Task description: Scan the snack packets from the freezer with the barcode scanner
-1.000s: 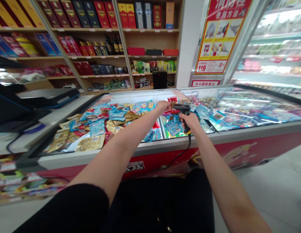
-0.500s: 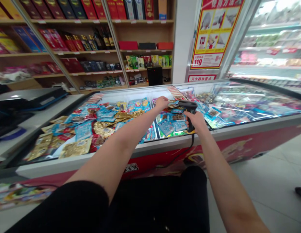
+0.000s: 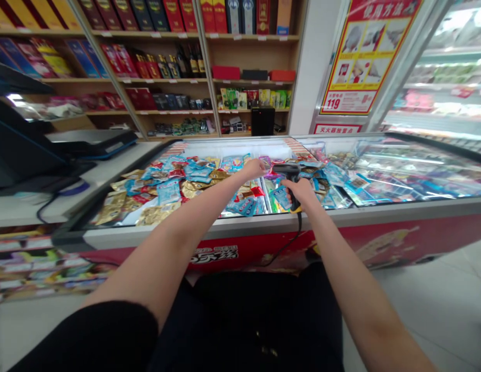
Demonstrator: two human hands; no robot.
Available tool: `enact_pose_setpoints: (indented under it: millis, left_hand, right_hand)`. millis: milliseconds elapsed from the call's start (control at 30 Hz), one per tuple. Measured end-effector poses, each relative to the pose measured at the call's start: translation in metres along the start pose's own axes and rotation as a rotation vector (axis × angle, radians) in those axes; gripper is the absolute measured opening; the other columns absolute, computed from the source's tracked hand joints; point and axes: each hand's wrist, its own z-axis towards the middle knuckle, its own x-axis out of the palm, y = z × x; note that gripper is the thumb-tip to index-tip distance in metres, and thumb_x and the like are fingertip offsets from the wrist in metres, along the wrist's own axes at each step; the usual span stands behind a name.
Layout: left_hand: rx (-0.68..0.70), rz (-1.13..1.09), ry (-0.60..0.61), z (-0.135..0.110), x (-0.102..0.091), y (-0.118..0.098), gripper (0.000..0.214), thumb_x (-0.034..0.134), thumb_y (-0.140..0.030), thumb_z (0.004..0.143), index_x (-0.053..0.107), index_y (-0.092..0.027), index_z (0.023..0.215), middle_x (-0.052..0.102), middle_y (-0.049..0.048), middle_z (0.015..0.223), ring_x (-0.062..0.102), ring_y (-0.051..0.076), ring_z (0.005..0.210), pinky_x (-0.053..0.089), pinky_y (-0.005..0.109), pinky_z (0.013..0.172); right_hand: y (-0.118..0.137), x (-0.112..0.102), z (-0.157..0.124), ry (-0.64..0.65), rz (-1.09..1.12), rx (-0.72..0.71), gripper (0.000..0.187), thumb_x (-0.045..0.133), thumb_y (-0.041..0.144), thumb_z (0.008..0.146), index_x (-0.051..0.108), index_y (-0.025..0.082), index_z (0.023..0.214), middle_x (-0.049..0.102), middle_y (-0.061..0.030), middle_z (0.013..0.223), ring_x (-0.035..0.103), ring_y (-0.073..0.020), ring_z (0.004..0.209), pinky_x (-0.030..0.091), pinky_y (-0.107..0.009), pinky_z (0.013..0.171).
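Note:
My right hand (image 3: 301,194) is wrapped round the grip of a black and yellow handheld barcode scanner (image 3: 287,169), whose head points left toward my other hand. My left hand (image 3: 255,168) is closed at the fingertips, on what looks like a small reddish packet (image 3: 269,166) just in front of the scanner's head; the packet is mostly hidden and blurred. Both hands are over an open chest freezer (image 3: 178,227). Below and around them lie loose packets: blue ones (image 3: 168,191), gold ones (image 3: 112,206) and a few red ones (image 3: 258,191).
A scanner cable (image 3: 286,244) hangs over the freezer's front edge. A glass lid (image 3: 403,165) covers the right part. On the left, a counter (image 3: 104,168) bears a scale (image 3: 93,139). Shelves (image 3: 166,81) with boxes and bottles stand behind, beside a red-and-yellow poster (image 3: 370,62).
The view has swung left, bringing in more of the counter. The scanner stays in my right hand, and its head is nearer my left hand's fingers. Packets below my right hand look rearranged.

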Motion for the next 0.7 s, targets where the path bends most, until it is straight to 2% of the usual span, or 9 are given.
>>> enact_pose_setpoints:
  millis: [167, 267, 367, 567, 700]
  left_hand:
    - [0.03, 0.142, 0.104, -0.036, -0.01, 0.017, 0.017, 0.079, -0.026, 0.076, 0.084, -0.018, 0.09, 0.082, 0.0069, 0.092, 0.074, 0.023, 0.092, 0.051, 0.024, 0.079]
    - [0.031, 0.172, 0.229, -0.056, -0.009, 0.022, 0.026, 0.081, -0.035, 0.077, 0.085, -0.019, 0.096, 0.082, 0.0066, 0.089, 0.075, 0.023, 0.088, 0.051, 0.024, 0.078]
    - [0.076, 0.236, 0.316, -0.069, -0.009, 0.022, 0.035, 0.08, -0.04, 0.08, 0.084, -0.018, 0.105, 0.082, 0.008, 0.09, 0.075, 0.025, 0.09, 0.053, 0.026, 0.083]
    - [0.1, 0.435, 0.268, -0.076, -0.009, 0.025, 0.047, 0.079, -0.041, 0.081, 0.079, -0.011, 0.117, 0.076, 0.0194, 0.124, 0.067, 0.033, 0.126, 0.047, 0.033, 0.11]
    - [0.01, 0.35, 0.12, -0.076, -0.01, 0.037, 0.052, 0.079, -0.031, 0.08, 0.073, -0.011, 0.127, 0.073, 0.0218, 0.132, 0.066, 0.036, 0.129, 0.05, 0.037, 0.109]
  right_hand:
    - [0.0, 0.028, -0.008, 0.057, -0.044, -0.009, 0.027, 0.071, 0.015, 0.087, 0.051, 0.021, 0.069, 0.051, 0.0045, 0.049, 0.044, -0.0096, 0.037, 0.036, -0.021, 0.036]
    - [0.002, 0.041, -0.014, 0.066, -0.068, -0.017, 0.026, 0.07, 0.015, 0.087, 0.051, 0.02, 0.069, 0.051, 0.0044, 0.05, 0.046, -0.0099, 0.038, 0.037, -0.021, 0.037]
    - [0.006, 0.051, -0.023, 0.063, -0.106, -0.033, 0.027, 0.069, 0.014, 0.087, 0.051, 0.02, 0.067, 0.05, 0.0042, 0.048, 0.046, -0.0103, 0.038, 0.037, -0.022, 0.038]
    - [0.013, 0.062, -0.038, 0.049, -0.161, -0.028, 0.031, 0.068, 0.012, 0.089, 0.051, 0.02, 0.063, 0.049, 0.0038, 0.046, 0.046, -0.0102, 0.038, 0.039, -0.022, 0.036]
    - [0.013, 0.064, -0.038, 0.057, -0.148, -0.032, 0.03, 0.072, 0.011, 0.085, 0.052, 0.019, 0.065, 0.051, 0.004, 0.049, 0.046, -0.0092, 0.038, 0.039, -0.021, 0.036]
